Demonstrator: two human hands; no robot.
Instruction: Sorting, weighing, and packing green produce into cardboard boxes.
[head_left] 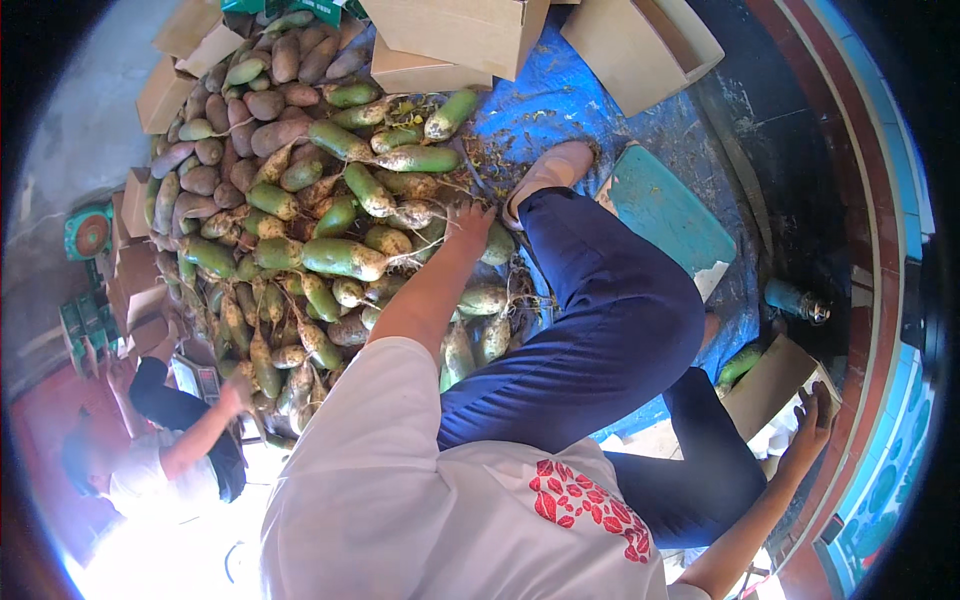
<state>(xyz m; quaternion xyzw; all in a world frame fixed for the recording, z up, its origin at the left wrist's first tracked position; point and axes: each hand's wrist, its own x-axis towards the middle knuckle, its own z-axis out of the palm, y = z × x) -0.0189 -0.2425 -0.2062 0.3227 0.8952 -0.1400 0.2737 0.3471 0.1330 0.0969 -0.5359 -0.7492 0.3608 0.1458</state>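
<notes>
A large heap of green radishes (345, 258) fills the left and middle, many with pale, soil-stained root ends. My left hand (468, 228) reaches down onto the near right side of the heap. Its fingers bend over a green radish (498, 243), whose green skin shows beside the hand; the palm side is hidden. At the lower right, my right hand (815, 418) is raised beside a small cardboard box (768, 390), fingers apart and nothing visible in them. Another green radish (740, 366) lies next to that box.
Reddish-brown radishes (285, 58) lie at the heap's far end. Cardboard boxes (645, 50) stand at the back on a blue tarp (540, 90). A teal board (670, 210) lies by my knee. At lower left, another person's hand (237, 392) is near a scale (197, 380).
</notes>
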